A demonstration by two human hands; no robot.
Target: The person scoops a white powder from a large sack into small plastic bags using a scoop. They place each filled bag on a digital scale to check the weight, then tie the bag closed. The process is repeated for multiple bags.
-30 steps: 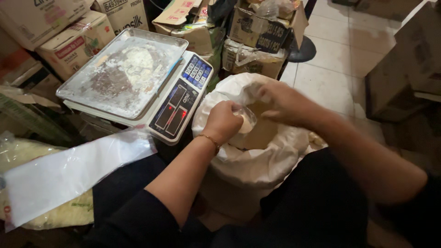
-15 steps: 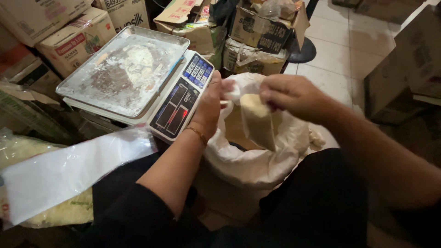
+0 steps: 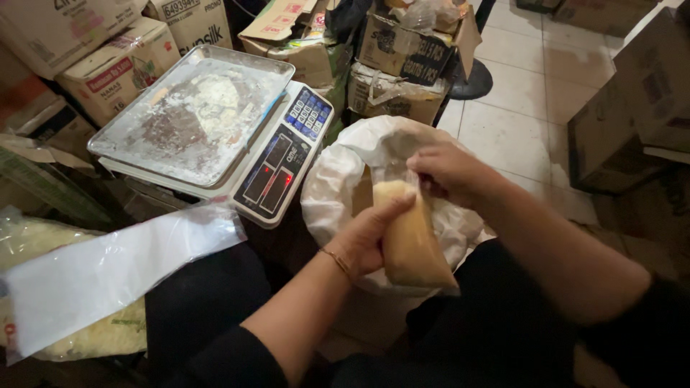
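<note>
Yellowish powder fills the small clear bag [image 3: 410, 241] I hold above the big white sack [image 3: 338, 187]. My left hand [image 3: 366, 241] wraps its side, grip pressed around it; my right hand [image 3: 449, 172] pinches the bag's top, probably twisting it. At 10 o'clock sits the digital scale [image 3: 280, 169] with its floury tray [image 3: 194, 115].

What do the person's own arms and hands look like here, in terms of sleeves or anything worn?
Both forearms are bare, with no gloves on either of the hands. The left hand has a thin gold-coloured bracelet at the wrist. The right hand shows no ring or band. Dark sleeves start near the elbows, at the frame's lower edge.
</note>
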